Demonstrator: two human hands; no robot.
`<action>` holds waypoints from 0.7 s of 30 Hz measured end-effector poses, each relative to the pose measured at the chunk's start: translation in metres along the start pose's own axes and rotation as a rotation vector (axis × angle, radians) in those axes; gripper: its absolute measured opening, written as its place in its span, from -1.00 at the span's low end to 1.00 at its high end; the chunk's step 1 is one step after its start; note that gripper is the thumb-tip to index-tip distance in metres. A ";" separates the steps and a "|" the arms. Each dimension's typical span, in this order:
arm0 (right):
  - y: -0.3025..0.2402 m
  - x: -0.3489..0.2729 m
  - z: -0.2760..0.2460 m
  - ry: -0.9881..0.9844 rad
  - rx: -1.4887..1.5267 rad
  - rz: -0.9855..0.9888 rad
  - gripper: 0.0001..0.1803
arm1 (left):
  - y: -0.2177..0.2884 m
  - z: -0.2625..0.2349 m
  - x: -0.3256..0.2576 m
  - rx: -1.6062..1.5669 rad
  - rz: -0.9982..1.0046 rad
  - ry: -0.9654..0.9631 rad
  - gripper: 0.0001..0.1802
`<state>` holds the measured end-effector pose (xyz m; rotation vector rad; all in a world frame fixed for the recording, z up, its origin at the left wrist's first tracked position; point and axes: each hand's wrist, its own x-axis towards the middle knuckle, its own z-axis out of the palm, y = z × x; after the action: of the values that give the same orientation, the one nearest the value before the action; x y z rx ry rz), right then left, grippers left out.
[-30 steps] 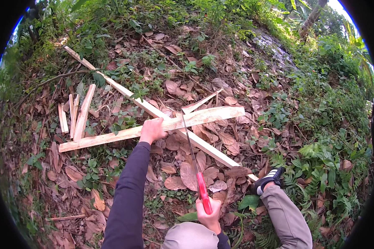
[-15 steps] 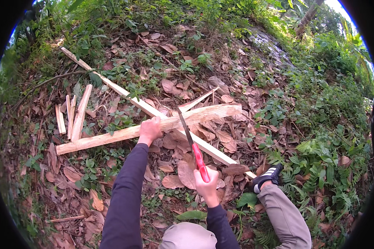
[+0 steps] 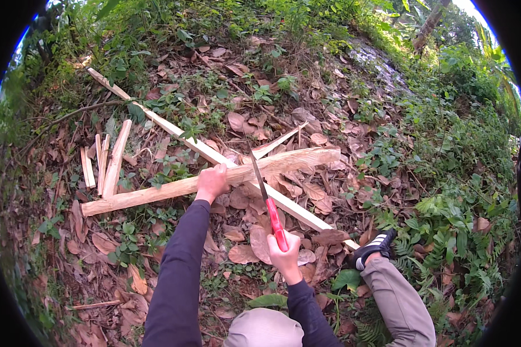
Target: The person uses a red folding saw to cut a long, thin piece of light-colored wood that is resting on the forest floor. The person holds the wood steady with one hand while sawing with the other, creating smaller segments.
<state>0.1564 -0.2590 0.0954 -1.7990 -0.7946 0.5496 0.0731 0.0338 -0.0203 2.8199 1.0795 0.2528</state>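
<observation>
A long pale wooden board (image 3: 145, 195) lies across a straight wooden beam (image 3: 298, 211) on the leafy ground. My left hand (image 3: 212, 182) is closed around the board near the crossing. In my right hand (image 3: 285, 253) is a hand saw (image 3: 276, 222) with a red handle. Its dark, narrow blade rests across the board, just right of my left hand, and its tip points away from me. How deep the teeth sit in the wood cannot be made out.
Several shorter wood pieces (image 3: 114, 162) lie beyond the board's left end. A split piece (image 3: 278, 143) sticks out behind the board. My shoe (image 3: 374, 247) is by the beam's near end. Dry leaves (image 3: 260, 243) and green plants surround everything.
The whole picture has shifted slightly. Against the board, the saw handle and my right hand sit a little farther left; my left hand keeps its hold.
</observation>
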 end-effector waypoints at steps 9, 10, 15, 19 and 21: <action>-0.034 -0.025 -0.037 0.054 0.097 0.088 -0.68 | 0.001 0.009 0.000 0.011 0.008 0.034 -0.69; -0.037 -0.025 -0.041 0.045 0.127 0.130 -0.68 | -0.002 0.007 0.005 0.012 -0.011 0.063 -0.69; -0.051 -0.077 -0.055 -0.025 0.098 0.167 -0.71 | -0.006 0.001 0.001 -0.023 0.004 0.022 -0.71; -0.048 -0.085 -0.051 -0.049 -0.082 0.036 -0.75 | 0.011 0.005 0.000 -0.026 0.011 -0.003 -0.64; -0.064 -0.068 -0.042 -0.050 -0.021 0.012 -0.72 | 0.005 0.004 0.007 0.026 0.022 -0.015 -0.63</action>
<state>0.1228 -0.3206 0.1693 -1.8164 -0.8267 0.5983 0.0821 0.0346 -0.0225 2.8529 1.0572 0.2208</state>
